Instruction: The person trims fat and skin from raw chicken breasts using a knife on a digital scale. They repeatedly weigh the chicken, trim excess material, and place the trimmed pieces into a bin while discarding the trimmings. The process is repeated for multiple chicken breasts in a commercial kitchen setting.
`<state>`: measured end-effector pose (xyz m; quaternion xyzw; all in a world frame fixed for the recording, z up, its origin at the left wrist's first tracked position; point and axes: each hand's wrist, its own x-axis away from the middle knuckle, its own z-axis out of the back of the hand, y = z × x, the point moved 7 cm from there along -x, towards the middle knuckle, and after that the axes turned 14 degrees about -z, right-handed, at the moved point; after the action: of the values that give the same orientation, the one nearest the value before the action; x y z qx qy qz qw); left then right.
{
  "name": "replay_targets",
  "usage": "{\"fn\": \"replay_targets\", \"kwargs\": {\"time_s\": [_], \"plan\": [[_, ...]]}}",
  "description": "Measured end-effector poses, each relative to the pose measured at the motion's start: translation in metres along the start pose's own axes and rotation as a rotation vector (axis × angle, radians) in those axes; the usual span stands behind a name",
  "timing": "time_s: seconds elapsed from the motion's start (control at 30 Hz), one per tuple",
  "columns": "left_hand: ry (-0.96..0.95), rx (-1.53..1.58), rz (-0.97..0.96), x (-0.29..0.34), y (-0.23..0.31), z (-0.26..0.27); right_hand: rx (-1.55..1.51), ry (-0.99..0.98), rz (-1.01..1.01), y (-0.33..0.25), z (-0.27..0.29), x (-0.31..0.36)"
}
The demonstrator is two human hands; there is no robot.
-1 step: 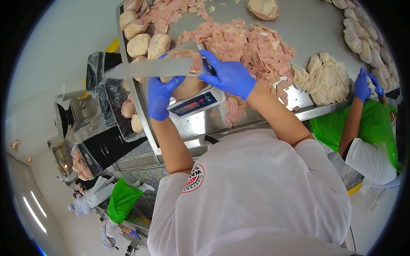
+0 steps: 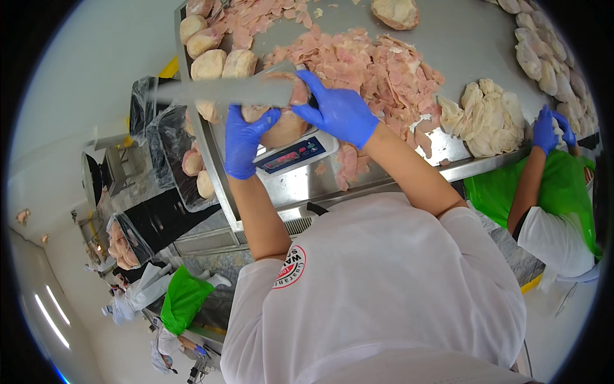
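Note:
My right hand (image 2: 342,112), in a blue glove, is closed round the handle of a large knife (image 2: 224,91). The wide blade, smeared by motion, reaches left over a round chunk of pale pink meat (image 2: 284,132). My left hand (image 2: 242,144), also gloved in blue, grips the left side of that meat below the blade; some fingers are hidden behind it. Under the meat is a white digital scale (image 2: 327,146) with a dark display panel. Just right of my right hand lies a heap of thin pink meat trimmings (image 2: 390,83).
Whole meat chunks (image 2: 208,64) line the left side of the steel table (image 2: 460,38). Pale skins (image 2: 492,121) are piled at right, before a co-worker's gloved hands (image 2: 545,130). Plastic-lined black crates (image 2: 169,214) stand to the left. Another meat chunk (image 2: 396,13) lies at the far edge.
The knife's blade has swung so its tip sits farther up, now nearly level. My right hand has shifted slightly up and left; my left hand keeps its grip on the meat.

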<state>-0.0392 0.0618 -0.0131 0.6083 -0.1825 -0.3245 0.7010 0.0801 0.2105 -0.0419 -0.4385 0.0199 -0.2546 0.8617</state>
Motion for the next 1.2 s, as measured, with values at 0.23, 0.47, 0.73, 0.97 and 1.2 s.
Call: {"fn": "replay_targets", "kwargs": {"time_s": [0.23, 0.47, 0.73, 0.97, 1.2], "plan": [[-0.024, 0.076, -0.060, -0.004, 0.010, 0.002, 0.005, -0.087, 0.013, 0.016, 0.014, -0.019], [-0.065, -0.045, -0.090, 0.001, 0.014, -0.002, 0.136, -0.139, -0.015, 0.041, 0.035, 0.038], [0.022, 0.059, -0.001, 0.009, 0.000, -0.007, 0.181, -0.133, 0.033, 0.001, 0.034, 0.008], [-0.032, 0.020, -0.035, -0.006, -0.010, 0.019, 0.119, -0.165, 0.133, -0.041, 0.019, -0.022], [0.078, -0.297, -0.187, -0.004, -0.004, 0.034, 0.185, -0.070, -0.080, -0.030, 0.008, 0.021]]}}
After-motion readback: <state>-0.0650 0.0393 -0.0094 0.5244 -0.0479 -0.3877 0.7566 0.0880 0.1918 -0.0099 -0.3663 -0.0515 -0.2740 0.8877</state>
